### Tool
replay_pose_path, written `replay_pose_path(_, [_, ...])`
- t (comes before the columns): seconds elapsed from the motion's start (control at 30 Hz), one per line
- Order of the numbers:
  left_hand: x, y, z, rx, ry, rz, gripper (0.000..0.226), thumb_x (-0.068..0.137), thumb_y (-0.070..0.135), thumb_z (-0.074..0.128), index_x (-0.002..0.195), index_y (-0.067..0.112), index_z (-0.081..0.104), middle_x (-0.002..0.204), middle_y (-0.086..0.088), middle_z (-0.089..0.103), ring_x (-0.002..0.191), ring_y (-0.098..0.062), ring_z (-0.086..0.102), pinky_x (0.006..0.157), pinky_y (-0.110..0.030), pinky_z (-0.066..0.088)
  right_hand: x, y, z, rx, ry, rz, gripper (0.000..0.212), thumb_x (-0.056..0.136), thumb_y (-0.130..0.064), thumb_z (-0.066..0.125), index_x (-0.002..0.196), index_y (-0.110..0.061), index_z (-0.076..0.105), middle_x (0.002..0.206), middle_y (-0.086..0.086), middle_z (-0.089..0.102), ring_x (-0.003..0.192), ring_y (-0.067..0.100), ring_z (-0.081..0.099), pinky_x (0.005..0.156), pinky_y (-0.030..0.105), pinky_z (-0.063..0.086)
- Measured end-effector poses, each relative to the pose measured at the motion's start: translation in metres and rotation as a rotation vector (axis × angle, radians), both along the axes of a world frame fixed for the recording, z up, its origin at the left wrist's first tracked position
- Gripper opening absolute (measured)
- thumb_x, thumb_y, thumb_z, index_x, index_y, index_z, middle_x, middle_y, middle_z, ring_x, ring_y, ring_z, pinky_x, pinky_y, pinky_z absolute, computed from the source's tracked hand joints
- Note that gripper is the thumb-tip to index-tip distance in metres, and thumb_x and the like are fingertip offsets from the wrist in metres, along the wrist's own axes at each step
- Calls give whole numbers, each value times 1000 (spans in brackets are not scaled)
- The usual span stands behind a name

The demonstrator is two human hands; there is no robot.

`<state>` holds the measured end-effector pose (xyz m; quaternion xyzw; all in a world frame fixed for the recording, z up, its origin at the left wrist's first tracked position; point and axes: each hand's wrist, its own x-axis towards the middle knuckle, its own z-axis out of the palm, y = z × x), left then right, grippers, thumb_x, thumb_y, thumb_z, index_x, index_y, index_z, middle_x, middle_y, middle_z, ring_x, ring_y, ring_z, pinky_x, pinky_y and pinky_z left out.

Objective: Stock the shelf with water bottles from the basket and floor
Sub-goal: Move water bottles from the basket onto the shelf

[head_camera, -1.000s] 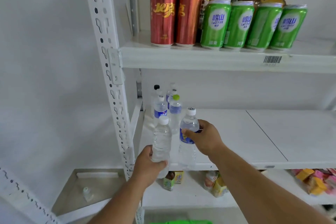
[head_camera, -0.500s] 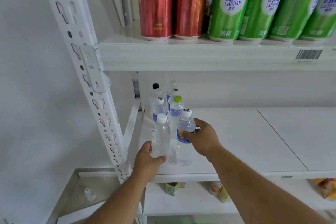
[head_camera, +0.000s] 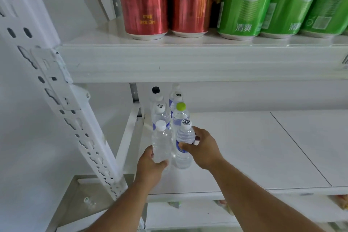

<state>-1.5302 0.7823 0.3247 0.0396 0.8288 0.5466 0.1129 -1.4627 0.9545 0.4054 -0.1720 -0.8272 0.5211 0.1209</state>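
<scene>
White steel shelving (head_camera: 188,64) fills my view, its perforated upright (head_camera: 62,111) slanting down the left side. On the upper shelf I see two red cans (head_camera: 145,2) standing beside green cans (head_camera: 244,2), all upright. Below it, the middle shelf board (head_camera: 254,147) holds a cluster of water bottles (head_camera: 160,113) at its far left end, lined in two short rows toward the back wall; one has a black cap (head_camera: 155,90), another a green cap (head_camera: 181,106).

My left hand (head_camera: 150,167) grips a clear, unlabelled bottle (head_camera: 161,143) around its lower body, fingers curled round it, at the front of the left row. I cannot tell whether its base rests on the board. My right hand (head_camera: 203,149) grasps a blue-labelled bottle (head_camera: 184,137) at mid-height, thumb in front and fingers wrapped behind; that bottle stands upright on the board, just beside the clear one and directly in front of the green-capped bottle.

Lower down, blurred packets (head_camera: 339,201) show on the bottom shelf.
</scene>
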Motion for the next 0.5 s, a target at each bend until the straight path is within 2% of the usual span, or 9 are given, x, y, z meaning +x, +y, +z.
replay_pose_path(0.2, [-16, 2, -8, -13, -15, -3, 58, 68, 26, 82, 120, 32, 57, 119, 6, 63, 114, -15, 59, 94, -39, 53, -13, 4, -5, 10, -3, 16, 34, 75, -21, 81, 104, -31, 67, 105, -11, 61, 95, 8, 61, 75, 12, 45])
replay_pose_path(0.33, [-22, 3, -8, -20, -7, -14, 56, 71, 23, 82, 121, 30, 58, 118, 7, 64, 114, -14, 59, 94, -36, 52, -18, 9, -9, 28, -9, 21, 39, 75, -25, 80, 111, -33, 66, 111, -9, 60, 102, 11, 61, 86, 23, 49])
replay_pose_path(0.5, [-26, 5, -10, -48, -2, -14, 52, 75, 23, 82, 121, 27, 58, 118, 6, 64, 117, -13, 53, 89, -29, 44, -23, 15, -12, 47, -11, 47, 44, 76, -27, 80, 115, -39, 64, 114, -10, 59, 105, 9, 60, 90, 24, 48])
